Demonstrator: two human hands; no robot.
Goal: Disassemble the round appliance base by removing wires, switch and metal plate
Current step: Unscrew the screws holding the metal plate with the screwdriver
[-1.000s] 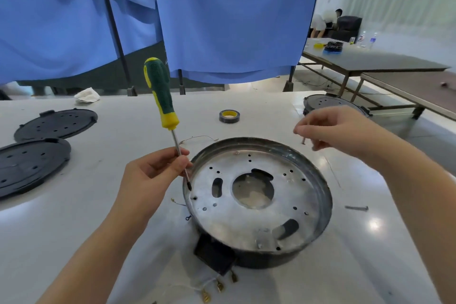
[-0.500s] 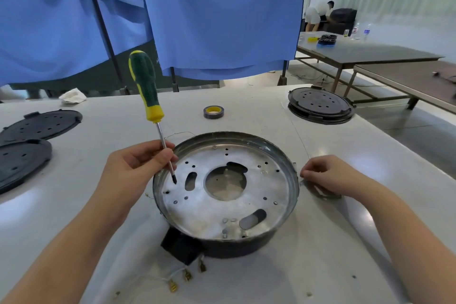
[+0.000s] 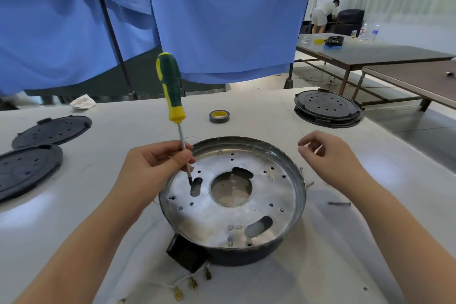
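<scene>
Nearest the front edge of the surface lie loose wires ending in brass spade terminals, trailing from a black switch housing that sits against the near wall of the round appliance base. The base rests open side up near the middle of the surface, which exposes the metal plate seated inside it – a sensible orientation, judged from the task, since the plate's holes and fasteners are reached from above.

The left hand pinches the bare shaft of the screwdriver low down, between thumb and curled fingers, with the green and yellow handle standing free above. The tip sits at the upper end of the oval slot on the plate's left side. Holding the shaft this low probably serves to guide the tip, not to apply torque.

The right hand hovers above the surface just beyond the right rim of the base, touching nothing visible; its fingers are loosely curled, thumb and forefinger close together. Whether something very thin is held between them cannot be told. A dark screw lies on the surface right of the base.

Further back – a roll of tape behind the base, black perforated covers toward the left edge, another stacked pair toward the far right corner, and a white rag at the far edge
</scene>
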